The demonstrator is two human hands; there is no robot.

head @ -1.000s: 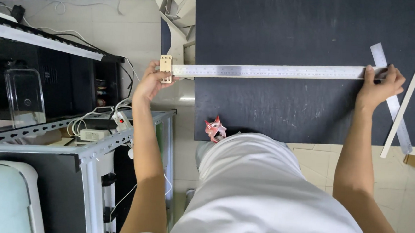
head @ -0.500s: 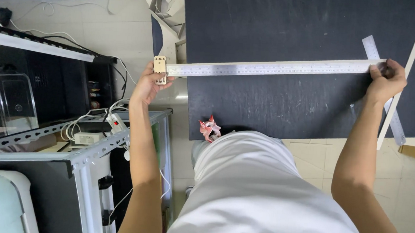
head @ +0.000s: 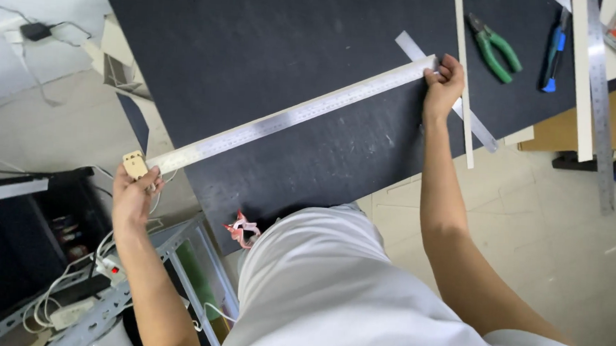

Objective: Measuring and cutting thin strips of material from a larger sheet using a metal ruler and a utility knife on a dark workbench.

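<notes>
A long steel ruler [head: 290, 115] lies slanted across a black board [head: 273, 42]. My left hand [head: 134, 194] grips its near-left end, which overhangs the board's edge, together with a small tan block [head: 135, 164]. My right hand [head: 443, 85] pinches the ruler's far right end and presses it down on the board. Under that end a second, shorter steel ruler [head: 447, 92] crosses at an angle. A thin white strip [head: 463, 76] runs just right of my right hand.
Green-handled pliers [head: 496, 45] and a blue-handled tool [head: 554, 56] lie on the board at the far right, beside another long steel ruler [head: 597, 98] and a white bar [head: 582, 76]. A red clamp [head: 242, 229] sits at the board's near edge. A metal shelf with cables [head: 95, 281] stands at lower left.
The view has swung so the ruler now runs slanted, its left end lower and off the board's edge. Both hands kept hold of its ends. More tools show at right.
</notes>
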